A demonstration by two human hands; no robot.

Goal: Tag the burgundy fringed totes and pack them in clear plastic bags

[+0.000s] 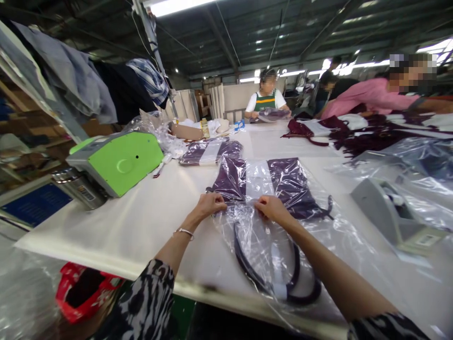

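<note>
A clear plastic bag (pixel 219 231) lies on the white table, with a folded dark purple garment (pixel 288 182) inside its far part. A pale strip (pixel 259 177) runs across the middle of the garment. Dark looped straps (pixel 246 267) show through the near part of the bag. My left hand (pixel 211 204) pinches the plastic at the garment's near left edge. To its right, my right hand (pixel 271 208) has its fingers closed on the plastic near the pale strip.
A green and grey machine (pixel 123 160) and a steel flask (pixel 79 189) stand left. Another bagged garment (pixel 210 152) lies beyond. A grey tape dispenser (pixel 392 217) is at right, before maroon garments (pixel 364 134). Two people (pixel 267 101) (pixel 375 97) work across the table.
</note>
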